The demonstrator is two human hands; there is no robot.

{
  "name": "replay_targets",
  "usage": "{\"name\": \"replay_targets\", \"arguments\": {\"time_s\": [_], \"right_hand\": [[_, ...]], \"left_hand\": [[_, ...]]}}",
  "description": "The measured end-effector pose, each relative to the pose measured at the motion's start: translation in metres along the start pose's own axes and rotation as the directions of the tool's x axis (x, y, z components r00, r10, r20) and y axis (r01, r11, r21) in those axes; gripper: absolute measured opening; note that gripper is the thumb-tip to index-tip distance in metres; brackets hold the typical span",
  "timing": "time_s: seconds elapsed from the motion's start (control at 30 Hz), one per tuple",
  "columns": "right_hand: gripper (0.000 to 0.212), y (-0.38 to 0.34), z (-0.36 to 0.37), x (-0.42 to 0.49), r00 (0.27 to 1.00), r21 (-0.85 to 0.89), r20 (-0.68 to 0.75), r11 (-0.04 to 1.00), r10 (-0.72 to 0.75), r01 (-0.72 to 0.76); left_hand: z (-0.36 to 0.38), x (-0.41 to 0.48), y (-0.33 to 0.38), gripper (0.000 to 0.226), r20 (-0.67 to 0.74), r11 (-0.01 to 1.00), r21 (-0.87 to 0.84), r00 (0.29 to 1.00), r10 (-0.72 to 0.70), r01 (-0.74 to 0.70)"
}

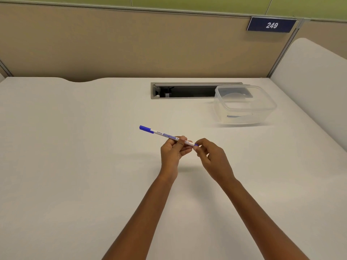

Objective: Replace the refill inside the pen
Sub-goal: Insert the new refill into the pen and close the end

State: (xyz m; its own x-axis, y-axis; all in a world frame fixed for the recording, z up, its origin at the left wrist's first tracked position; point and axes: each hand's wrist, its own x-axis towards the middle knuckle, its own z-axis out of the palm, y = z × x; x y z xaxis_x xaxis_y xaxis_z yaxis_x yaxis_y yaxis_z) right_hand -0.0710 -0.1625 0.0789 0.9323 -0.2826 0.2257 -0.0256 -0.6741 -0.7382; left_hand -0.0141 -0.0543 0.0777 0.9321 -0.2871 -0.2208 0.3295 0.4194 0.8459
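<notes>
- I hold the pen (165,134) up above the white desk (75,156), left of the clear plastic box (244,107) and nearer to me than it.
- The pen has a white barrel with blue print. Its blue cap points away to the left, further from the box, and its small blue end piece is on the side nearer the box.
- My left hand (173,151) grasps the barrel toward that end, with the fingers curled round it and the thumb on top.
- My right hand (212,156) pinches the blue end piece between thumb and fingertips. The other fingers are loosely bent. It is the hand closer to the box.
- Both hands are well apart from the box, which stands on the desk.
- Something thin and dark lies in the bottom of the box; I cannot tell what it is.
- A long cable slot (185,91) is sunk in the desk, and the box partly overlaps its right end.
- Above and behind the box, a dark blue plate (271,25) reading 249 hangs on the beige partition (131,44).
</notes>
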Motion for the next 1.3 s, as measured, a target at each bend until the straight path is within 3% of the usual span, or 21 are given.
{"name": "replay_targets", "arguments": {"time_s": [0.1, 0.27, 0.33, 0.43, 0.47, 0.53, 0.63, 0.8, 0.93, 1.07, 1.17, 1.3], "right_hand": [[0.02, 0.001, -0.002, 0.004, 0.998, -0.08, 0.001, 0.995, -0.063, 0.063], [0.032, -0.004, -0.003, 0.01, 0.971, 0.232, 0.09, 0.944, 0.219, -0.235], [0.037, -0.004, -0.006, 0.011, 0.915, 0.403, 0.197, 0.821, 0.353, -0.404], [0.036, -0.005, -0.012, 0.012, 0.764, 0.593, 0.462, 0.484, 0.45, -0.643], [0.036, -0.005, -0.012, 0.011, 0.751, 0.586, 0.487, 0.471, 0.446, -0.66], [0.039, -0.005, -0.011, 0.01, 0.769, 0.532, 0.445, 0.555, 0.46, -0.639], [0.041, -0.003, -0.008, 0.007, 0.855, 0.438, 0.268, 0.734, 0.444, -0.519], [0.012, 0.009, -0.003, 0.002, 0.954, 0.248, 0.105, 0.922, 0.279, -0.297], [0.01, 0.005, -0.002, 0.001, 0.997, 0.057, -0.009, 0.995, 0.083, -0.082], [0.014, 0.004, 0.0, 0.002, 0.998, -0.113, -0.035, 0.993, -0.051, 0.047], [0.018, 0.002, 0.0, 0.004, 0.999, -0.042, 0.039, 0.999, 0.027, -0.026], [0.035, -0.002, -0.003, 0.008, 0.942, 0.249, 0.194, 0.915, 0.274, -0.317]], "left_hand": [[0.001, -0.002, -0.002, 0.012, -0.002, 1.0, -0.005, 1.0, -0.004, 0.004], [0.003, -0.004, -0.003, 0.016, 0.018, 1.0, 0.015, 1.0, 0.021, -0.021], [0.004, -0.003, -0.002, 0.015, 0.043, 0.998, 0.047, 0.999, 0.03, -0.033], [0.005, -0.003, -0.002, 0.014, 0.057, 0.994, 0.097, 0.998, 0.042, -0.047], [0.006, -0.003, -0.003, 0.014, 0.051, 0.994, 0.101, 0.998, 0.042, -0.047], [0.006, -0.003, -0.004, 0.013, 0.023, 0.995, 0.089, 0.999, 0.04, -0.042], [0.007, -0.003, -0.005, 0.012, -0.037, 0.998, 0.06, 0.999, 0.033, -0.031], [0.004, -0.002, -0.005, 0.01, -0.084, 0.999, 0.043, 0.996, 0.013, -0.009], [0.002, -0.002, -0.005, 0.009, -0.086, 1.0, 0.031, 0.996, 0.003, -0.001], [0.004, -0.003, -0.005, 0.01, -0.08, 1.0, 0.023, 0.997, 0.006, -0.004], [0.004, -0.005, -0.005, 0.013, -0.072, 0.999, 0.032, 0.997, 0.02, -0.018], [0.002, -0.006, -0.008, 0.014, -0.05, 0.999, 0.039, 0.999, 0.011, -0.009]]}}
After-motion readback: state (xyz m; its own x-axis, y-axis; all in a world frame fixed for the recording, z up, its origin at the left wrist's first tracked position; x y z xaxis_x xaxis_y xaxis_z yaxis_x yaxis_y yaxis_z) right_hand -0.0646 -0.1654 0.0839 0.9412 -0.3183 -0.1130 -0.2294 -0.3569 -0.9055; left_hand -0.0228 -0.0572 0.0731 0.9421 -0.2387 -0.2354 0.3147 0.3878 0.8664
